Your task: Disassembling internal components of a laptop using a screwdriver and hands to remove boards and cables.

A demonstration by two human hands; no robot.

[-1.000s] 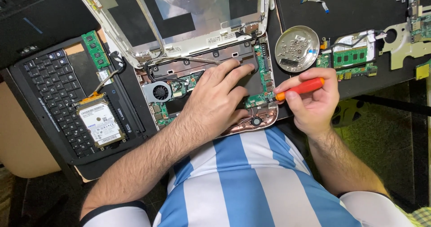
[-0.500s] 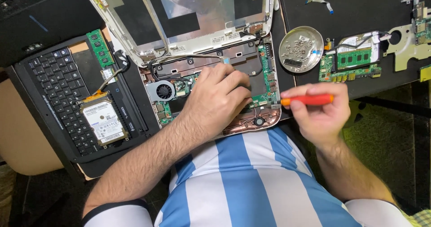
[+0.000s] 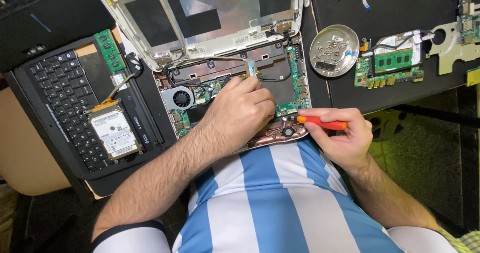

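Note:
An opened laptop base (image 3: 280,78) lies in front of me with its green circuit board (image 3: 296,83) and round fan (image 3: 181,99) exposed. My left hand (image 3: 240,110) rests flat on the middle of the base, fingers curled over the board. An orange-handled screwdriver (image 3: 322,123) is gripped in my right hand (image 3: 340,135), lying nearly level, its tip pointing left at the base's lower right corner beside the left hand. The lid (image 3: 200,13) of the laptop stands open behind.
A black keyboard panel (image 3: 60,98) lies at left with a hard drive (image 3: 114,133) and a green memory stick (image 3: 110,50) on it. A round metal dish (image 3: 334,50) with several screws and another circuit board (image 3: 392,63) sit on the black mat at right.
My right hand has carried the screwdriver down and leftward, levelling it so its tip meets the base's lower right corner. The left hand has stayed on the board.

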